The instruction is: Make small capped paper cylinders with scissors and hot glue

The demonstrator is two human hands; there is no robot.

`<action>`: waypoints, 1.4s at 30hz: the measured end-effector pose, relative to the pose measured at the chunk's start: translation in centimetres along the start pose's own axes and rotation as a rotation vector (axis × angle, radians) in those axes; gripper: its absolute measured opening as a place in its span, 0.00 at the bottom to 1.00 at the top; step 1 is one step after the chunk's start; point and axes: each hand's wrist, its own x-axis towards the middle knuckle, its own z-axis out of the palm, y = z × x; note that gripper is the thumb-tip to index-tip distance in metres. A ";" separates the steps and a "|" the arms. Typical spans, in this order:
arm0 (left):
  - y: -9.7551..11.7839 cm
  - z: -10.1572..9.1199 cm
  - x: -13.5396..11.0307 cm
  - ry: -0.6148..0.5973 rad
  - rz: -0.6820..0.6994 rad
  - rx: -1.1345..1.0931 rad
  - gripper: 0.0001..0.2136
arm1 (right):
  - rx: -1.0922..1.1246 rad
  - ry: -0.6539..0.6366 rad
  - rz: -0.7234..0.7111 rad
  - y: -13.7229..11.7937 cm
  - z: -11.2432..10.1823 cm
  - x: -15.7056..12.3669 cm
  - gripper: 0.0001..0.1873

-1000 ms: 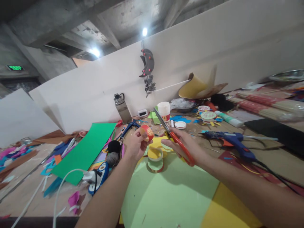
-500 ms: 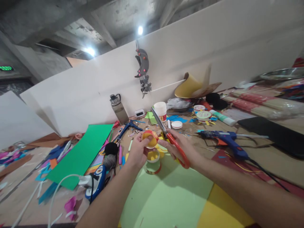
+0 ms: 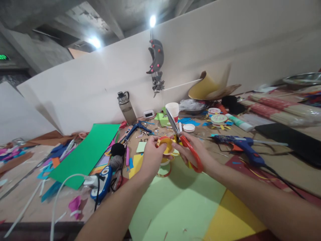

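Observation:
My left hand (image 3: 152,157) is closed around a cut paper cup piece (image 3: 166,146), yellow inside with a red edge, thumb pressed to its inner wall. Red-handled scissors (image 3: 194,155) rest in my right hand (image 3: 200,150), their blades pointing up and away. The right fingertips reach the cup piece's right side, where yellow paper shows; whether they pinch it I cannot tell. Just below, partly hidden by the hands, a red-edged ring or cup (image 3: 165,174) sits on a light green sheet (image 3: 180,204).
At the right lies a blue hot glue gun (image 3: 247,149) with its cord. White paper cups (image 3: 172,108) and a lid (image 3: 189,128) stand behind my hands. To the left are a green sheet (image 3: 85,154), a blue-white power strip (image 3: 102,184) and a bottle (image 3: 127,108).
The cup piece has moved slightly right in my left hand and tilted, showing more yellow interior. My right fingers remain beside it, scissors still held. The view has shifted a little.

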 end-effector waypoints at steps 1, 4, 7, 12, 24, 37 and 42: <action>-0.1 0.0 0.0 -0.004 -0.003 0.002 0.12 | 0.001 -0.002 0.004 0.1 0.0 0.0 0.23; -0.3 0.1 -0.1 -0.022 0.001 -0.006 0.12 | 0.001 -0.004 0.027 0.0 0.2 -0.1 0.24; -0.1 -0.1 0.2 -0.042 0.033 -0.028 0.11 | -0.004 0.006 0.012 -0.3 0.2 -0.2 0.24; 1.2 -1.4 1.3 -0.059 0.007 -0.226 0.12 | -0.029 0.003 -0.098 -0.5 0.2 -0.5 0.27; 2.3 -2.9 1.9 -0.169 0.098 -0.310 0.08 | -0.324 -0.161 -0.208 0.0 -0.6 -0.3 0.18; 2.6 -2.7 1.6 -0.170 0.030 -0.243 0.12 | -0.392 -0.212 -0.256 0.2 -0.9 0.0 0.17; 2.7 -2.8 1.5 -0.180 0.046 -0.237 0.11 | -0.359 -0.205 -0.235 -0.6 -0.8 -0.3 0.19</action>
